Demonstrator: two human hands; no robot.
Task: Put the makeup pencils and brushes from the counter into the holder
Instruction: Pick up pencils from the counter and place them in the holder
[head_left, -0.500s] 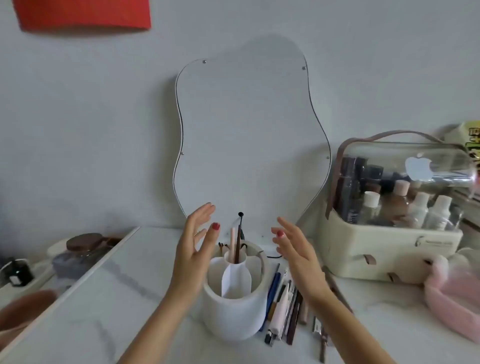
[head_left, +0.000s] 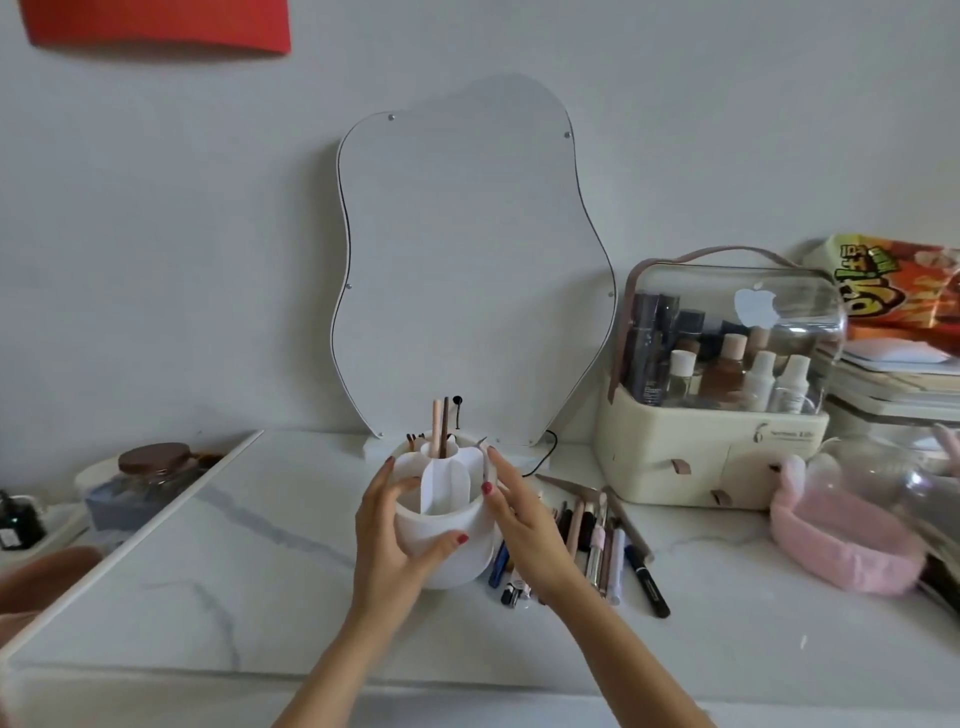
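A white round holder (head_left: 441, 545) with inner dividers stands mid-counter. A pink pencil and a brown one stand upright in its middle tube (head_left: 440, 434). My left hand (head_left: 395, 540) wraps the holder's left side, thumb across its front. My right hand (head_left: 524, 525) touches the holder's right rim with its fingers; a thin pale tool pokes up by the fingertips. Several makeup pencils and brushes (head_left: 597, 540) lie side by side on the counter just right of the holder, partly behind my right hand.
A wavy mirror (head_left: 467, 260) leans on the wall behind the holder. A cream cosmetics case (head_left: 717, 447) with a clear lid stands at the right, a pink headband (head_left: 841, 545) in front of it. A jar (head_left: 150, 462) sits far left beyond the marble counter (head_left: 234, 597).
Both hands have come down from above the holder and closed in on its sides. The view has shifted, showing more of the right side.
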